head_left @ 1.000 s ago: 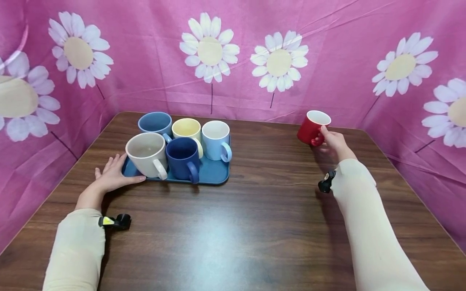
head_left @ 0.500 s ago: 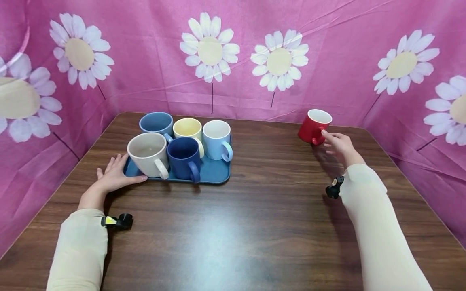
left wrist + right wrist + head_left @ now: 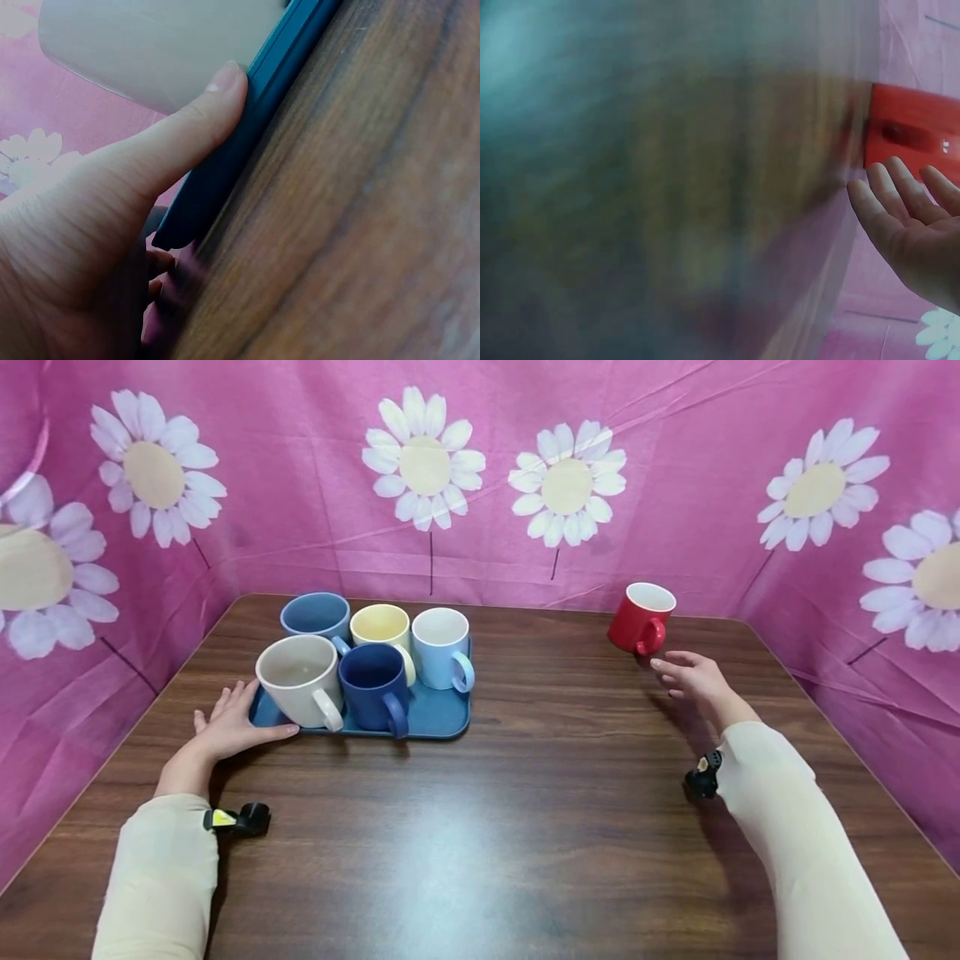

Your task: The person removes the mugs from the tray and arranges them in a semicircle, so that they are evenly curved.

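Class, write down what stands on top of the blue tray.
Five mugs stand on the blue tray: grey-blue, yellow, light blue, beige and navy. The tray floor beneath them is hidden.

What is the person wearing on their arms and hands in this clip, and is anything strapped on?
Both arms wear long, close-fitting cream sleeves reaching the wrists. The left hand and right hand are bare: no gloves, rings or watch visible. A small black camera with a yellow label sits at the left wrist; a similar black unit sits at the right wrist.
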The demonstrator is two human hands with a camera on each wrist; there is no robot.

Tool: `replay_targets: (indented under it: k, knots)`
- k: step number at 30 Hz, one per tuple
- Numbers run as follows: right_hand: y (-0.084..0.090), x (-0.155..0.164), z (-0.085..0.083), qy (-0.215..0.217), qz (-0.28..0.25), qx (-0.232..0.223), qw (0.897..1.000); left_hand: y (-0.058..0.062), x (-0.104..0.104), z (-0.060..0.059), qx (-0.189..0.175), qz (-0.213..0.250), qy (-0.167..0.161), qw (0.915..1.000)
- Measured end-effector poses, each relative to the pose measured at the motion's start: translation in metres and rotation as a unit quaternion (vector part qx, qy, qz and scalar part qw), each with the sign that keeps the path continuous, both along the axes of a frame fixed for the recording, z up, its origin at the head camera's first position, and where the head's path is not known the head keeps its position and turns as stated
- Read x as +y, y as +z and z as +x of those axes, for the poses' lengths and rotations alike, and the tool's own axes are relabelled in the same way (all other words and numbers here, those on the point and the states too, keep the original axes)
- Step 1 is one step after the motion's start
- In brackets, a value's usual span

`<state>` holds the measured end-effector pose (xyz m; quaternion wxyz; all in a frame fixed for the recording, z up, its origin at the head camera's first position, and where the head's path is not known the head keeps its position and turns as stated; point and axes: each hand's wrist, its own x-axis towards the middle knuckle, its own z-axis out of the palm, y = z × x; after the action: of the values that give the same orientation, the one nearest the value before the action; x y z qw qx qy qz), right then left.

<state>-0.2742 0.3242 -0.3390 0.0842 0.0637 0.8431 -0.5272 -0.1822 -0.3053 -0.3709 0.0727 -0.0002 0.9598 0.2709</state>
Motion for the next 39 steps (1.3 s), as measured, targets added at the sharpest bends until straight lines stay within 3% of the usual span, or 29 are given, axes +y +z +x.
replay_targets:
  k: [14,23,26,34,39]
  knots:
    - [-0.005,-0.025,0.017,0.064,-0.023,0.037,0.997,-0.003,-0.003,0.003,-0.003,0.009,-0.004,0.9999]
    - [-0.026,-0.042,0.013,0.113,-0.063,0.063,0.990,-0.002,-0.002,0.000,-0.002,0.005,-0.008,1.0000]
    - [-0.024,-0.054,0.016,0.148,-0.073,0.074,0.984,-0.001,-0.002,0.000,-0.002,0.005,-0.008,1.0000]
    - [-0.002,-0.103,0.036,0.175,-0.089,0.069,0.978,-0.002,-0.002,0.001,0.000,0.004,-0.007,1.0000]
    - [-0.001,-0.120,0.037,0.199,-0.100,0.069,0.972,-0.002,-0.002,0.000,0.000,0.004,-0.007,1.0000]
